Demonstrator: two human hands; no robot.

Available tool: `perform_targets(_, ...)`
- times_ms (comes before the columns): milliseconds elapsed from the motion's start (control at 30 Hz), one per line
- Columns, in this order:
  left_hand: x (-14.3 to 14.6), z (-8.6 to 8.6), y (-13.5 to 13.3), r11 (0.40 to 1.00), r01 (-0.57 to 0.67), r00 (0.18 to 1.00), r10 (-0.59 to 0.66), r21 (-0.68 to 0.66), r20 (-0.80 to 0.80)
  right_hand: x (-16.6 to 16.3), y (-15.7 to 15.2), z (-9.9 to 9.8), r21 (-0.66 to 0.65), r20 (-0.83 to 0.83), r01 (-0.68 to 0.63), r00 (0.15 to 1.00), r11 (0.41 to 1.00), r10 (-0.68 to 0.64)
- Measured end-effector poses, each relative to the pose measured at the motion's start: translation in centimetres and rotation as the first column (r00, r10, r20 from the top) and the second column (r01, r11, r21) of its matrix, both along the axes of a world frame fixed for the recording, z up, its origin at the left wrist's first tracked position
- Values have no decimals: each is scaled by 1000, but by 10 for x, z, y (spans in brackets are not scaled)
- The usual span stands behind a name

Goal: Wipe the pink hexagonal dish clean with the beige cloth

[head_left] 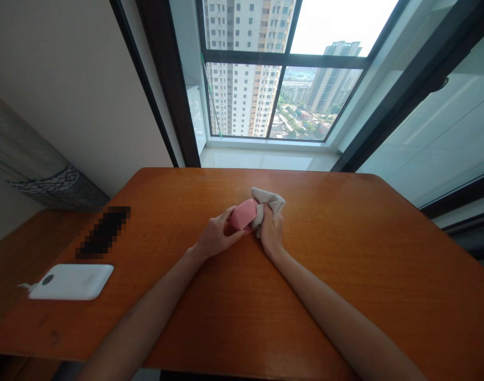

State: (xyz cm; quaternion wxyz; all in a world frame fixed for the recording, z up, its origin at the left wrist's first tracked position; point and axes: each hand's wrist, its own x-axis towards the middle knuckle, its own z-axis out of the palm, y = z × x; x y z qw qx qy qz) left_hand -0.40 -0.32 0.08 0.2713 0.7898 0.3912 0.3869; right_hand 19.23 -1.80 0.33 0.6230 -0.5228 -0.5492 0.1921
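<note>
A pink faceted object (pixel 243 214), its exact kind unclear, is gripped between the thumb and fingers of my left hand (pixel 217 236). My right hand (pixel 272 233) is closed around a bunched light grey cloth (pixel 269 198). The cloth presses against the right side of the pink object and hides part of it. Both hands are close together over the far middle of the brown wooden table (pixel 329 275).
A white flat device (pixel 72 281) with a cable lies at the table's left, beside a dark pixelated patch (pixel 102 233). Behind the table is a window (pixel 284 100) with dark frames. A grey curtain (pixel 47 164) hangs at the left.
</note>
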Motion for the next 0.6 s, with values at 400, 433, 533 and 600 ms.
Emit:
perform_targets(400,0,2,-2,1000,1,1000,0,-4,5,-1,-7,-2,210,225,-111,972,971,63)
perform_targets(433,0,3,-2,1000,-2,1000,2,0,5,-1,-4,-2,150,131,-73,990,986,53)
perform_targets(533,0,3,-1,1000,-6,1000,6,4,-2,0,-4,-1,82,64,-53,997,995,48)
perform_targets(600,-1,2,-1,1000,1,1000,-1,0,0,0,-9,1,176,226,-108,972,978,66)
